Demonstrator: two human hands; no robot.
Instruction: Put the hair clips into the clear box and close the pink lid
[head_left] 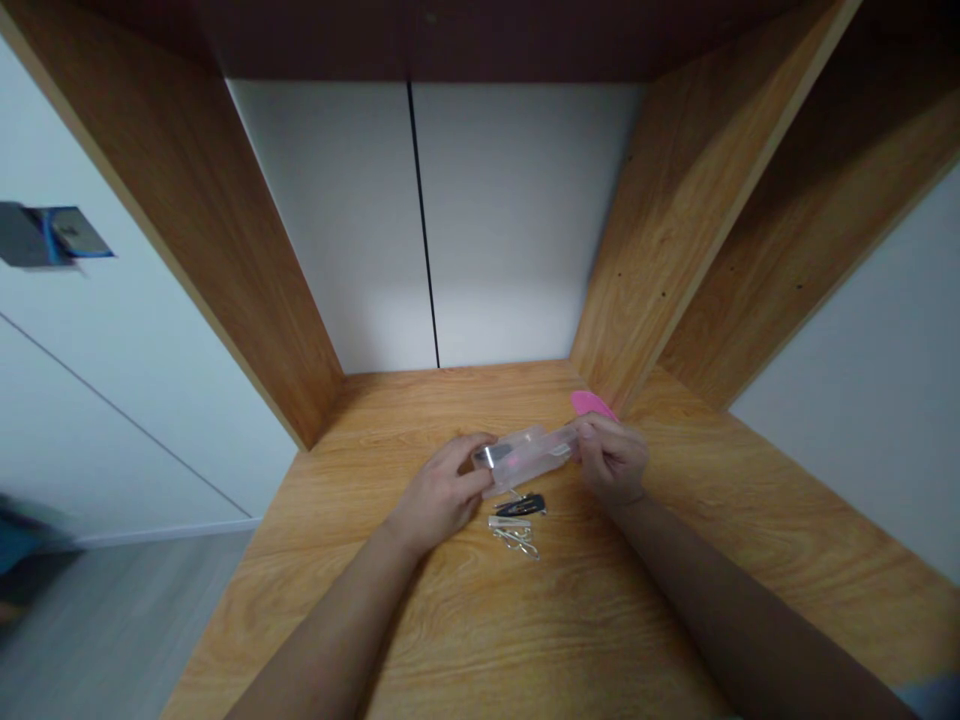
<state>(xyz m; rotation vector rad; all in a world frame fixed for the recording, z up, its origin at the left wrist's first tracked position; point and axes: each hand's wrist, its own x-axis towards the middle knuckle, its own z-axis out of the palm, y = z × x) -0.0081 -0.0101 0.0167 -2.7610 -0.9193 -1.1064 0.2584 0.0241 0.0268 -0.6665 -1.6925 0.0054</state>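
Head view: the left hand (pixel 439 495) and right hand (pixel 611 460) hold a clear plastic case (pixel 525 458) over the wooden counter (pixel 465 640), fingers clamped on its opposite ends. Just below lie a black hair clip (pixel 519 505) and small metal clips (pixel 516 538), apparently hair pins. A pink object (pixel 591 404) lies just beyond the right hand.

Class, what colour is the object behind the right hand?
The object is bright pink, best seen in the head view.
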